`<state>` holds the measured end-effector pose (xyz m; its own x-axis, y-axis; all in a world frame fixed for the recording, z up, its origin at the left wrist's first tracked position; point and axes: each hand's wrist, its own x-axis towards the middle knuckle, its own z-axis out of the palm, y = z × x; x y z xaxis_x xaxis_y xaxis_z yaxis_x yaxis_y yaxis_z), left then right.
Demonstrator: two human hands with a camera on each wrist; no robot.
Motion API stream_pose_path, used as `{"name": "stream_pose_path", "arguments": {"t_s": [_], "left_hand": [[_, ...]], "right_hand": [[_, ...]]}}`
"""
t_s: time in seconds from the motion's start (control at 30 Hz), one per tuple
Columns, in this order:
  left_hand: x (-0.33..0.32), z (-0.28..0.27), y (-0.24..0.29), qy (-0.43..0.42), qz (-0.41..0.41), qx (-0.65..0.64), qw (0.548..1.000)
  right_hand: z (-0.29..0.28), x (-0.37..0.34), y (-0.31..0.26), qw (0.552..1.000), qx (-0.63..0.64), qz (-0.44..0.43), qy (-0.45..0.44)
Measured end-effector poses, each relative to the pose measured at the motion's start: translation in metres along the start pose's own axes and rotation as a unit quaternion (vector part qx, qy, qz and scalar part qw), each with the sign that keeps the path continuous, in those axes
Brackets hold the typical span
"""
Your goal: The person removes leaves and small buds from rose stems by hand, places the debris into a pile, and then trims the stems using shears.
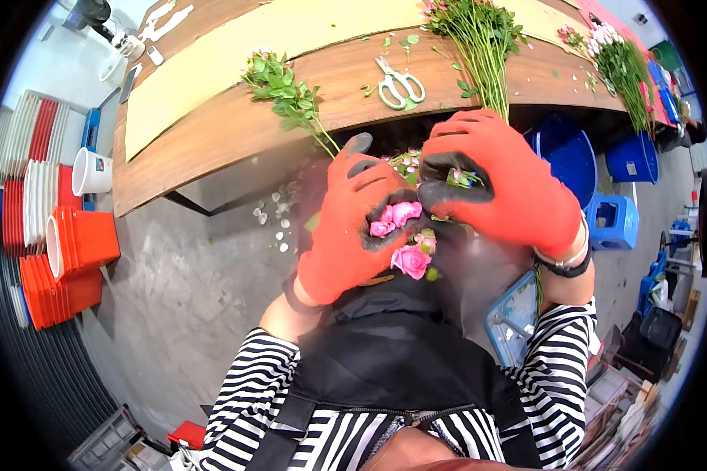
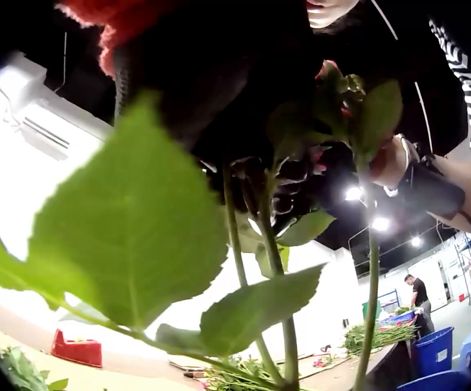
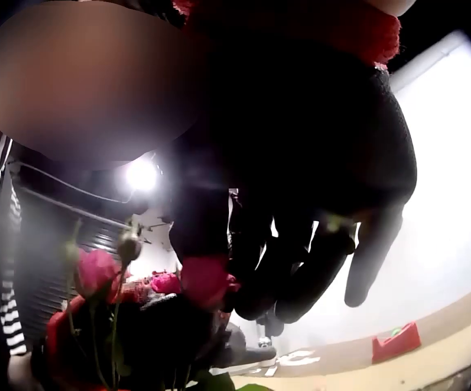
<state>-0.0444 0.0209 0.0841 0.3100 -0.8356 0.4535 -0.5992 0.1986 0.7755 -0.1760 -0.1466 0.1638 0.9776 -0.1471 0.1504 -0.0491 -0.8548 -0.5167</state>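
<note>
In the head view both hands wear red gloves with dark palms. The left hand [image 1: 357, 220] has its fingers curled round rose stems, with pink roses [image 1: 396, 218] at its thumb side. Another pink rose [image 1: 411, 261] hangs just below, beside small buds. Close on the right, the right hand [image 1: 501, 182] has its fingers bent round a small bud sprig [image 1: 463, 178]. Green leaves [image 2: 129, 220] and stems fill the left wrist view. In the right wrist view the right hand's dark fingers [image 3: 300, 285] point down near a pink rose [image 3: 205, 281].
A wooden table [image 1: 204, 169] holds scissors [image 1: 401, 85], a leafy rose sprig [image 1: 287, 94] and a bunch of stems [image 1: 487, 67]. Blue buckets [image 1: 565, 157] stand right of the hands, orange crates [image 1: 78, 243] at the left. A person [image 2: 418, 295] stands in the background.
</note>
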Motion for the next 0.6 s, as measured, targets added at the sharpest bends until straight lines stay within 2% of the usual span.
{"name": "stream_pose_path", "arguments": {"t_s": [0.07, 0.1, 0.2, 0.27, 0.3, 0.37, 0.4, 0.43, 0.47, 0.5, 0.6], "left_hand": [[0.001, -0.002, 0.003, -0.012, 0.032, -0.009, 0.999], [0.000, -0.002, 0.002, -0.023, 0.013, -0.038, 0.999], [0.000, 0.000, -0.006, -0.008, 0.040, -0.041, 0.998], [-0.004, 0.001, -0.013, 0.000, 0.013, -0.113, 0.993], [-0.006, 0.002, -0.015, 0.003, -0.002, -0.149, 0.989], [-0.007, 0.003, -0.018, 0.032, -0.033, -0.226, 0.973], [-0.006, 0.003, -0.019, 0.048, -0.047, -0.263, 0.963], [-0.009, 0.001, -0.014, 0.081, -0.109, -0.275, 0.952], [-0.009, 0.001, -0.015, 0.090, -0.128, -0.309, 0.938], [-0.010, 0.003, -0.018, 0.099, -0.147, -0.344, 0.922], [-0.014, 0.006, -0.023, 0.116, -0.169, -0.411, 0.888]], "right_hand": [[-0.004, 0.002, 0.002, 0.982, 0.113, 0.119, -0.092], [-0.005, 0.007, 0.005, 0.925, 0.271, 0.229, -0.134], [0.011, 0.004, 0.021, 0.827, 0.444, 0.323, -0.121], [0.024, -0.002, 0.039, 0.868, 0.445, 0.193, -0.111], [0.026, 0.004, 0.037, 0.845, 0.478, 0.209, -0.114], [0.032, 0.012, 0.044, 0.841, 0.489, 0.201, -0.117], [0.042, 0.013, 0.037, 0.863, 0.481, 0.154, -0.028], [0.048, 0.013, 0.026, 0.860, 0.480, 0.157, 0.070], [0.053, 0.010, 0.017, 0.849, 0.475, 0.159, 0.167], [0.047, 0.007, 0.008, 0.840, 0.486, 0.185, 0.155], [0.050, 0.003, -0.012, 0.873, 0.431, 0.160, 0.163]]}}
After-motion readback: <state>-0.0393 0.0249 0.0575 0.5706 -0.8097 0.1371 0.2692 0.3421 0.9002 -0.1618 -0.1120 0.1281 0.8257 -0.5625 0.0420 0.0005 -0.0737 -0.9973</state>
